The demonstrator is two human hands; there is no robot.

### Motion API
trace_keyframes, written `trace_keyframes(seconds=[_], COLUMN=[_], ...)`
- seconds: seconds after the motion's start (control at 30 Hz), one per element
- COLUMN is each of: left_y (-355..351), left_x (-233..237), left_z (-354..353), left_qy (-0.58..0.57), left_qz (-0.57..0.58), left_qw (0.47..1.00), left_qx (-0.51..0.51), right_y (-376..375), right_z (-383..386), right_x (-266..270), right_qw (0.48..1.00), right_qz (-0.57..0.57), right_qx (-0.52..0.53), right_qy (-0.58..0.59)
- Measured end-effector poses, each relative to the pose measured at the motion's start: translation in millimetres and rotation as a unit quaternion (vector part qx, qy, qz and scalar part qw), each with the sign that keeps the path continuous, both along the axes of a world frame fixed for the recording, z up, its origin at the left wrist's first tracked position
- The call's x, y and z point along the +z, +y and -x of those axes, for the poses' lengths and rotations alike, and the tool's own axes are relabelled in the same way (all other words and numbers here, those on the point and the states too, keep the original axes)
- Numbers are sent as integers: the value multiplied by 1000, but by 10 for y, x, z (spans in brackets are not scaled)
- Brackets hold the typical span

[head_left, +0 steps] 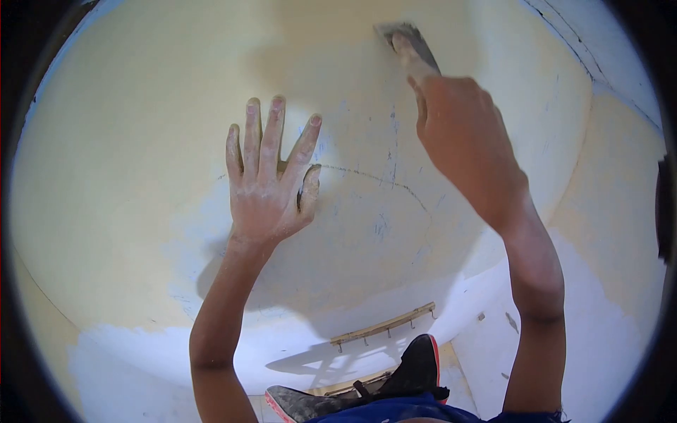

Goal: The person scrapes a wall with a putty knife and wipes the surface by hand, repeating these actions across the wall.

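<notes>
Fingers spread, my left hand (264, 183) lies against the yellowish wall (141, 155), with pale dust on its skin. Up and to the right, my right hand (465, 127) is wrapped round a flat scraper (416, 46), one finger stretched along its blade. The blade's far edge is at the wall; its handle is hidden in my fist. Between and below the hands, the wall shows a dark curved line (367, 174) and bluish scuffed patches.
A wooden rail with hooks (384, 323) is on the white lower wall. Below it are dark shoes with red soles (417, 366). Wall corners run down both sides, and a dark object (663, 210) stands at the right edge.
</notes>
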State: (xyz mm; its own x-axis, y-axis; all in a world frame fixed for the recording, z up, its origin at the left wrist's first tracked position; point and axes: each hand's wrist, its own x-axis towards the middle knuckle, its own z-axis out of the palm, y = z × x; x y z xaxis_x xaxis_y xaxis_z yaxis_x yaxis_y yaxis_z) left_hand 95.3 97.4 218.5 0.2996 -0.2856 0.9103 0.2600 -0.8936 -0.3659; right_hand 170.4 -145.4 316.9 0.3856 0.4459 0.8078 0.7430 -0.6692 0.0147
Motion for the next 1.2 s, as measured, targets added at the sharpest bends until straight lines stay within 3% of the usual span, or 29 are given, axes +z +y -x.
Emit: trace_keyframes(seconds=[0.1,0.27,0.4,0.47,0.57,0.67,0.83,0.97,1.2], left_y=[40,14,32,38,37,48,55,46,62], left_x=[-14,-11,-1,-10,19,10,-23,-19,-15], left_z=[35,55,38,47,30,27,49,42,28], left_qy=[9,7,-2,-3,-11,-5,-3,-3,-8], left_qz=[0,8,15,17,16,19,22,18,16], left_qw=[1000,1000,999,999,999,999,999,999,999], left_qx=[-8,-14,-30,-35,-39,-38,-46,-39,-38], right_y=[24,210,279,293,315,317,334,325,324], right_z=[-16,28,59,165,104,108,188,159,182], right_x=[-202,-2,-124,-176,-15,83,-142,61,-64], right_qw=[999,999,999,996,996,991,994,988,991], right_qz=[15,-33,-51,-40,-77,-90,-79,-118,-87], right_qx=[-17,-7,-11,-25,-22,21,-11,10,-13], right_qy=[-39,24,5,71,37,100,80,100,98])
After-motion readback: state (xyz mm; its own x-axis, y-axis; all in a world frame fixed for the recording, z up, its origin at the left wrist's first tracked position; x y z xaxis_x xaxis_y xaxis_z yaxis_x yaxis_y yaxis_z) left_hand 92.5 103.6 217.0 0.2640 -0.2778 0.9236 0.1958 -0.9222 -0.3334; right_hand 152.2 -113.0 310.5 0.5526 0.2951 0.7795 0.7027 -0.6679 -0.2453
